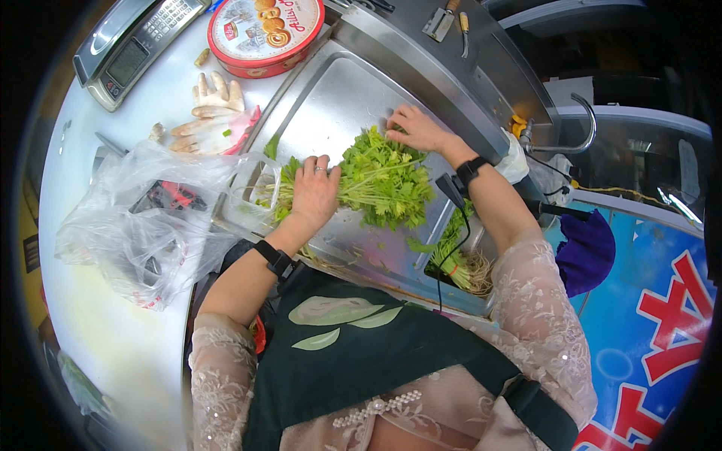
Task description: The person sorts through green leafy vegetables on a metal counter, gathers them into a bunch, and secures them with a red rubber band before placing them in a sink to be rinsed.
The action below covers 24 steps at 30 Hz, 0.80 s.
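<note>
A loose pile of leafy green celery [389,180] lies across a stainless steel tray [316,121], leaves to the right and thin stalks to the left. My left hand [316,189], with a ring on one finger, is closed over the stalks. At the far edge of the leaves, my right hand [416,131] touches them with bent fingers; its fingertips are partly hidden. Both wrists wear black bands. Nearer my right forearm, a second bunch with roots [462,265], tied with a red band, sits in an opening beside the tray.
On the white counter [124,349] at left lie a crumpled clear plastic bag [152,225], stained work gloves [211,121], a round cookie tin [265,34] and a digital scale [132,56]. A black cable [459,242] hangs over the tray's right side. A curved faucet [586,124] stands right.
</note>
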{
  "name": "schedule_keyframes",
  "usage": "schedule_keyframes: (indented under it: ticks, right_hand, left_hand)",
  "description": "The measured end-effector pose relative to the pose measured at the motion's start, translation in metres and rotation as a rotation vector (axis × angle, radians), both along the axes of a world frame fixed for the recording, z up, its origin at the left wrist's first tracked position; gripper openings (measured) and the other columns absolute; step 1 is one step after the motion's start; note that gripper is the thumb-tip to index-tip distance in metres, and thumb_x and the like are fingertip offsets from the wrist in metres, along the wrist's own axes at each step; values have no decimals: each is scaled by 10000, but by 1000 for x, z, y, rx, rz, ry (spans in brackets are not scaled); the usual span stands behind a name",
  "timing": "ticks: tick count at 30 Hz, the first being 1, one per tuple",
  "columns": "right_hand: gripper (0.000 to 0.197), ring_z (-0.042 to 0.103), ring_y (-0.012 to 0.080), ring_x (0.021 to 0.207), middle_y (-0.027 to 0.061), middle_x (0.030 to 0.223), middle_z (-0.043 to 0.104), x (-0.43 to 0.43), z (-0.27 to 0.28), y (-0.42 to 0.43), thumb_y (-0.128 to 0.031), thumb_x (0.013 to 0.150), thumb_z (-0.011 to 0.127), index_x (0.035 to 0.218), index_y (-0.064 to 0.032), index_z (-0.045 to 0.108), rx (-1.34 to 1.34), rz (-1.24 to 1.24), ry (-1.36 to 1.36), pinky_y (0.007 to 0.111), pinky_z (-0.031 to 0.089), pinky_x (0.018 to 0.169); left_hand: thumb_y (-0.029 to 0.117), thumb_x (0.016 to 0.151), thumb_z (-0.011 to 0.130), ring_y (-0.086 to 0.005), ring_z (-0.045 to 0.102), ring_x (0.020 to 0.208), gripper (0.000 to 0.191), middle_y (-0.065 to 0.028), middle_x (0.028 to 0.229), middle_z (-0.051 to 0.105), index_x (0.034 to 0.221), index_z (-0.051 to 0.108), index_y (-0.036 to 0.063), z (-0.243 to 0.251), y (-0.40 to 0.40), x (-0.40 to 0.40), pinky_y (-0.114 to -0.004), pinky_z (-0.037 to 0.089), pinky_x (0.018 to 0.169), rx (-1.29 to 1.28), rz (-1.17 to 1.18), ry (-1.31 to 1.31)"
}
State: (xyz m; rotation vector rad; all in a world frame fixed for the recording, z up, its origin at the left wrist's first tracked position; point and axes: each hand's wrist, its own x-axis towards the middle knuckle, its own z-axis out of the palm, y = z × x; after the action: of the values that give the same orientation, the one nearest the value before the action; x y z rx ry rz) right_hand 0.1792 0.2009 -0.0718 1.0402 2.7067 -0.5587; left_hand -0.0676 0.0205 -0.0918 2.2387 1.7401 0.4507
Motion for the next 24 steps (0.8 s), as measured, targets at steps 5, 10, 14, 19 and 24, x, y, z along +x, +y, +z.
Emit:
schedule_keyframes:
  ticks: [5,10,14,19,24]
  right_hand:
    - [776,448,329,1066,177,1117,456,1,17,-80,-558,691,686,1151,37,493,-218,-43,-50,412,397,920]
    - [840,488,369,1046,207,1130,465,-29,25,-154,-373,577,827,1160,120,476,-2,-365,47,415,419,919]
    - [465,596,300,799,143,859,593,-40,-16,-182,-161,718,714,1095,52,542,-73,-864,192,400,486,771]
    - [311,590,180,859,87,925,600,-66,-12,-177,-58,818,560,1116,27,532,-715,-1294,929,309,483,716]
    - [416,581,229,910,145,1050,562,-48,9,-180,-46,855,503,1247,15,378,-824,-1281,1215,351,490,753]
  left_hand:
    - [113,607,724,-273,495,1024,464,-84,1038,518,1031,539,73,3,5,3,-398,479,785,-178,-16,49]
    - [146,659,722,-303,555,942,381,-112,974,551,987,546,68,-5,0,11,-416,486,753,-156,39,31]
    - [109,640,706,-343,574,847,354,-145,910,574,942,535,38,-12,0,22,-424,492,738,-146,127,-82]
    - [162,784,542,-318,614,768,279,-171,859,613,998,565,-17,-16,12,47,-410,498,712,-580,377,-641]
    - [185,844,548,-195,589,911,363,-96,1035,604,1169,518,25,31,-11,75,-328,502,778,-1044,381,-1837]
